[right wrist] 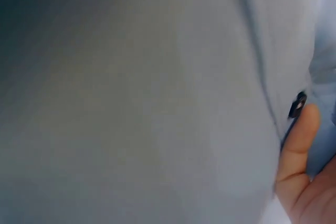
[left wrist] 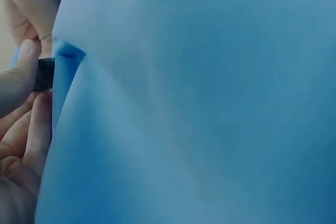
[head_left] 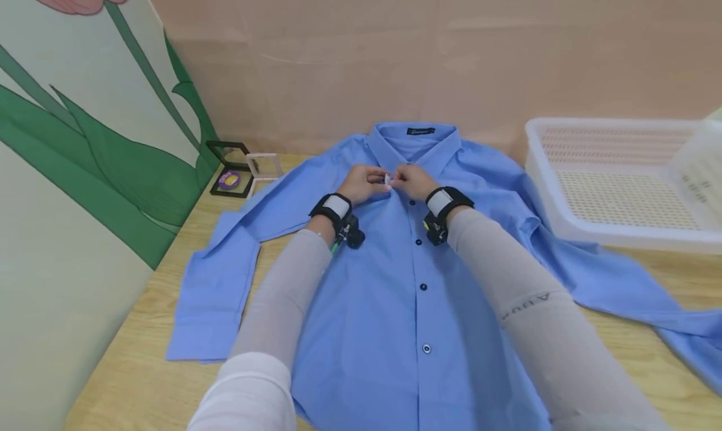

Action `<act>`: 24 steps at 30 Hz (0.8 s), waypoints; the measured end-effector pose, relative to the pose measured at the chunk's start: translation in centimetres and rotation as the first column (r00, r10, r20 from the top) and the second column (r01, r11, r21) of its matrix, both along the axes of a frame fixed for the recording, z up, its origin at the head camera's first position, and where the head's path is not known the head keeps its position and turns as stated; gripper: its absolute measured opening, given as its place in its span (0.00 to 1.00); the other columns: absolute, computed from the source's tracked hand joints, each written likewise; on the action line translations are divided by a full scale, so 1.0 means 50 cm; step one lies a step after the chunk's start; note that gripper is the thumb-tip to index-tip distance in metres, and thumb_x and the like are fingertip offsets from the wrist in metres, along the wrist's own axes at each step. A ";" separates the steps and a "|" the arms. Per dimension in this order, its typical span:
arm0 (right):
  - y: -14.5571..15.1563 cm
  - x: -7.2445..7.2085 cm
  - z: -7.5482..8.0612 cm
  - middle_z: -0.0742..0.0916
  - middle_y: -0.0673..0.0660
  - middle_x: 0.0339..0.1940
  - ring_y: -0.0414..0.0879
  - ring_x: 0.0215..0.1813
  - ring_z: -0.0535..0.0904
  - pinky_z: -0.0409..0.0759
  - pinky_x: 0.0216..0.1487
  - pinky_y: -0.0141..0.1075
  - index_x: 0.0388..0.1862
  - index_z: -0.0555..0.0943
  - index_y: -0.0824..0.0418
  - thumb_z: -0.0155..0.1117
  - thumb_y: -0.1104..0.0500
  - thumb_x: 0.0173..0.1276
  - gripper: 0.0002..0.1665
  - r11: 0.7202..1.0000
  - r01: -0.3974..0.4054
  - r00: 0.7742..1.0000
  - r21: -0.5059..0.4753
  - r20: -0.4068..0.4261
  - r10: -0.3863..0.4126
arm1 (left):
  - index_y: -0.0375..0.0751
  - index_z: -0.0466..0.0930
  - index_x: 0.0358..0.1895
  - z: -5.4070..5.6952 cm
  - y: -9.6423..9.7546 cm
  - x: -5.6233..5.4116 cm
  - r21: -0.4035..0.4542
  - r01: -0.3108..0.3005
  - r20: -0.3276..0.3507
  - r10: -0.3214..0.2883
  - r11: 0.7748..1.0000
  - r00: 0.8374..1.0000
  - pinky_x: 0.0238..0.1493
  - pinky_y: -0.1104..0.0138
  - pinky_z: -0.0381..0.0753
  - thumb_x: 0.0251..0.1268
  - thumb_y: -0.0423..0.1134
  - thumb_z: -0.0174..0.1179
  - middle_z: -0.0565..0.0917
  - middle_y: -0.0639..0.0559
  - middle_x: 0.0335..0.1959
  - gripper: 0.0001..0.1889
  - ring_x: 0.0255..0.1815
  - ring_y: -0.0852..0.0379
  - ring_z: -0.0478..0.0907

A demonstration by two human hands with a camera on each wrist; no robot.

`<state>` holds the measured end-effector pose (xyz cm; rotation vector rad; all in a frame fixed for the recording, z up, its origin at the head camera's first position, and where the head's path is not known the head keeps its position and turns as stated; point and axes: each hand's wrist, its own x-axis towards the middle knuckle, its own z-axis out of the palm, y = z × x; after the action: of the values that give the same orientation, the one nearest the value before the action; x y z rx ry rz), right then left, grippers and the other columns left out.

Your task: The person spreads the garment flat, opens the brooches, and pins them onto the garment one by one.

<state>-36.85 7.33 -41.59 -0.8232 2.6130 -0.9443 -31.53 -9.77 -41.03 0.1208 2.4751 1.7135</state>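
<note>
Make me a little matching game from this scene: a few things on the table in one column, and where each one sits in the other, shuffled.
Things:
1. blue shirt
2. white basket
3. black frame
4. left hand

Places:
A. at the table's right edge
B. near the collar, pinching the shirt front opposite the right hand
C. spread flat in the middle of the table
D. by the tulip wall, at the back left

Pairs: 1-C, 2-A, 3-D, 4-B
</note>
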 end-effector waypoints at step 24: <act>-0.020 0.009 -0.004 0.73 0.62 0.35 0.55 0.38 0.71 0.70 0.42 0.43 0.44 0.70 0.69 0.38 0.56 0.83 0.18 0.989 0.057 0.995 0.139 0.079 -0.069 | 0.32 0.78 0.62 -0.013 0.012 -0.005 -0.165 -0.038 -0.139 0.015 0.986 0.990 0.60 0.67 0.80 0.65 0.31 0.65 0.82 0.40 0.60 0.22 0.63 0.50 0.80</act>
<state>-36.38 6.32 -41.81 -0.6568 2.6109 -0.7868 -31.78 -9.15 -41.70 0.1956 2.7195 1.5474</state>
